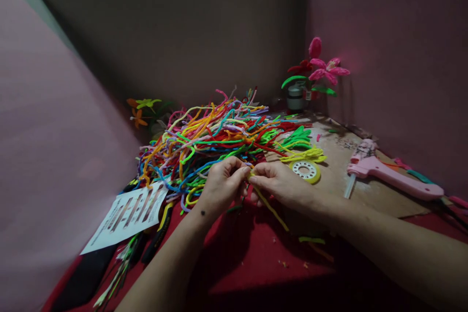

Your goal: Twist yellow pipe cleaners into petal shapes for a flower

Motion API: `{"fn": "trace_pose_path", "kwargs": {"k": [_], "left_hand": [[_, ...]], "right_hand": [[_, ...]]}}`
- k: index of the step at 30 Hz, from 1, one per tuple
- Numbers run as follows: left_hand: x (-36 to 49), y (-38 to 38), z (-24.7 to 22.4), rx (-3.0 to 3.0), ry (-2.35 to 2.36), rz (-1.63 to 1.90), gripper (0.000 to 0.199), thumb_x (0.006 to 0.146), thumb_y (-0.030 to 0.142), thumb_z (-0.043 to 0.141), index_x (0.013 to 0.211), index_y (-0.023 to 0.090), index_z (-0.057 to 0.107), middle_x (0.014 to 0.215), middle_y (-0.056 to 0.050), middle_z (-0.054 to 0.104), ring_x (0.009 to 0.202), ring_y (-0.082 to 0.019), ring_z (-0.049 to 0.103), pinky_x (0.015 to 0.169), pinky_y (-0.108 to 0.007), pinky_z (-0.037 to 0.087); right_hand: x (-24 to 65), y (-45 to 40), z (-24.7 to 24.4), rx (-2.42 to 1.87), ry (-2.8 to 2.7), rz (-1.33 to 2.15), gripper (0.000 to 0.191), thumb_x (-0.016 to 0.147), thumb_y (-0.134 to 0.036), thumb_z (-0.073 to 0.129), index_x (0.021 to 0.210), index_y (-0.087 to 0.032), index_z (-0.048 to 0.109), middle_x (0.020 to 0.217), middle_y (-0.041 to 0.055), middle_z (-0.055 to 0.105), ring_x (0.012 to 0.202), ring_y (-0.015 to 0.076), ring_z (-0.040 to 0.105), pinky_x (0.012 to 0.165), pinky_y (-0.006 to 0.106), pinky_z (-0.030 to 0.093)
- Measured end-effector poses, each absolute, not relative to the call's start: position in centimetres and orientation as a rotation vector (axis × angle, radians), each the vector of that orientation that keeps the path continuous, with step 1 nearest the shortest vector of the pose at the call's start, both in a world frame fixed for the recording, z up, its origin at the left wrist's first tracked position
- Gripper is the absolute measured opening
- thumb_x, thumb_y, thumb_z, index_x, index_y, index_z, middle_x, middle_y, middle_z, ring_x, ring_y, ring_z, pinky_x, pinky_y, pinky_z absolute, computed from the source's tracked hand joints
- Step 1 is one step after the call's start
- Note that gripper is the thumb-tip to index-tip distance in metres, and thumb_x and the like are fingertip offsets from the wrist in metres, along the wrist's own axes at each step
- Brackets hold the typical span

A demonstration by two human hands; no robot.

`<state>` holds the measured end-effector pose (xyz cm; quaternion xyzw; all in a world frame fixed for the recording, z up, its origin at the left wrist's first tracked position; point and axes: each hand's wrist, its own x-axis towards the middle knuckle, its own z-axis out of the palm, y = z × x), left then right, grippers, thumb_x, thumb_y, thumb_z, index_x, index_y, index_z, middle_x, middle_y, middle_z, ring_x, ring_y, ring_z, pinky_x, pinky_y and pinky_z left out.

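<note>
A yellow pipe cleaner (272,209) slants down to the right from between my fingertips, over the red cloth. My left hand (225,178) pinches its upper end, thumb against fingers. Right beside it, my right hand (268,180) is closed on the same pipe cleaner, the fingertips of both hands nearly touching. A bit of purple shows just above the fingertips; I cannot tell what it belongs to. Behind my hands spreads a big tangled heap of colourful pipe cleaners (215,131). A yellow tape roll (305,171) lies just past my right hand.
A pink glue gun (395,178) rests on a cardboard sheet (340,156) at right. Pink pipe-cleaner flowers (329,69) stand behind it. At left are a printed sheet (127,214), yellow-and-black handled pliers (159,234) and thin stems (119,273). Short yellow pieces (312,240) lie on the red cloth (234,263).
</note>
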<state>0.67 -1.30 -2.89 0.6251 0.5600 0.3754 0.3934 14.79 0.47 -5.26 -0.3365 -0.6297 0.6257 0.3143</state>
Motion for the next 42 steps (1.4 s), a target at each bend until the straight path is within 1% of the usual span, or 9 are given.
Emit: {"fn": "trace_pose_path", "kwargs": {"k": [4,9,12,16,22,26,29,35,42], "left_hand": [[0.8,-1.6,-2.7,1.616,1.405,0.937,0.013,0.075,0.028,0.054,0.07,0.016,0.05,0.042,0.005,0.049,0.031,-0.009,0.043,0.031,-0.018,0.033],[1.0,-1.6,-2.4,1.581,1.344,1.037,0.013,0.078,0.028,0.051,0.079,0.015,0.051,0.051,0.004,0.051,0.034,-0.007,0.045,0.032,-0.018,0.036],[0.8,-1.5,-2.7,1.712,1.25,1.183,0.018,0.078,0.023,0.053,0.094,0.017,0.05,0.066,0.003,0.054,0.044,-0.006,0.05,0.039,-0.017,0.041],[0.3,-1.4,-3.9,2.44,1.177,1.148,0.018,0.078,0.013,0.054,0.094,0.02,0.059,0.081,-0.002,0.056,0.073,-0.011,0.057,0.064,-0.022,0.047],[0.3,-2.2,-4.9,2.986,0.928,1.055,0.029,0.08,0.008,0.048,0.106,0.017,0.058,0.091,-0.009,0.057,0.081,-0.013,0.056,0.064,-0.022,0.047],[0.8,-2.7,-4.1,2.917,0.923,1.107,0.024,0.081,0.008,0.048,0.098,0.018,0.062,0.089,-0.007,0.056,0.077,-0.011,0.056,0.062,-0.02,0.046],[1.0,-2.8,-3.0,2.733,0.879,1.092,0.019,0.082,0.009,0.048,0.089,0.017,0.063,0.092,-0.007,0.058,0.082,-0.011,0.057,0.069,-0.021,0.047],[0.1,-3.2,-1.5,2.501,1.028,1.095,0.016,0.08,0.013,0.053,0.092,0.018,0.062,0.079,-0.003,0.063,0.072,-0.012,0.059,0.065,-0.021,0.046],[-0.2,-3.3,-1.5,2.795,1.277,0.939,0.014,0.08,0.018,0.052,0.088,0.019,0.063,0.079,-0.004,0.06,0.072,-0.013,0.055,0.065,-0.023,0.042]], "right_hand": [[15.2,1.1,-6.2,-0.871,-1.728,1.55,0.013,0.07,-0.023,0.054,0.062,-0.013,0.058,0.054,-0.0015,0.055,0.047,0.0078,0.046,0.047,0.021,0.034],[15.4,1.7,-6.6,-0.84,-1.469,1.683,0.015,0.062,-0.025,0.064,0.055,-0.013,0.057,0.044,-0.0064,0.04,0.042,0.0053,0.031,0.043,0.023,0.022],[15.5,2.0,-6.1,-0.733,-1.213,1.737,0.019,0.059,-0.021,0.066,0.049,-0.014,0.052,0.045,-0.006,0.042,0.043,0.0056,0.034,0.044,0.023,0.023],[15.5,2.6,-5.6,-0.653,-0.898,1.845,0.011,0.055,-0.014,0.064,0.051,-0.014,0.054,0.05,-0.0041,0.049,0.047,0.0068,0.04,0.045,0.022,0.028],[15.3,3.0,-5.6,-0.703,-0.645,1.951,0.008,0.054,-0.007,0.057,0.052,-0.013,0.053,0.049,-0.0033,0.05,0.046,0.008,0.042,0.045,0.023,0.029],[15.3,2.9,-5.8,-0.67,-0.728,1.936,0.014,0.054,-0.008,0.06,0.048,-0.014,0.049,0.047,-0.004,0.047,0.046,0.0079,0.041,0.045,0.023,0.028],[15.4,2.8,-6.2,-0.596,-0.863,1.897,0.01,0.056,-0.012,0.063,0.051,-0.014,0.054,0.05,-0.0032,0.051,0.048,0.0077,0.042,0.048,0.023,0.029],[15.7,2.5,-6.4,-0.643,-1.199,1.74,0.009,0.062,-0.018,0.059,0.055,-0.013,0.058,0.051,-0.0004,0.052,0.048,0.0083,0.042,0.047,0.024,0.028],[15.8,1.9,-5.5,-0.747,-1.361,1.609,0.014,0.062,-0.016,0.052,0.048,-0.014,0.052,0.048,-0.0013,0.048,0.046,0.008,0.039,0.046,0.023,0.029]]}}
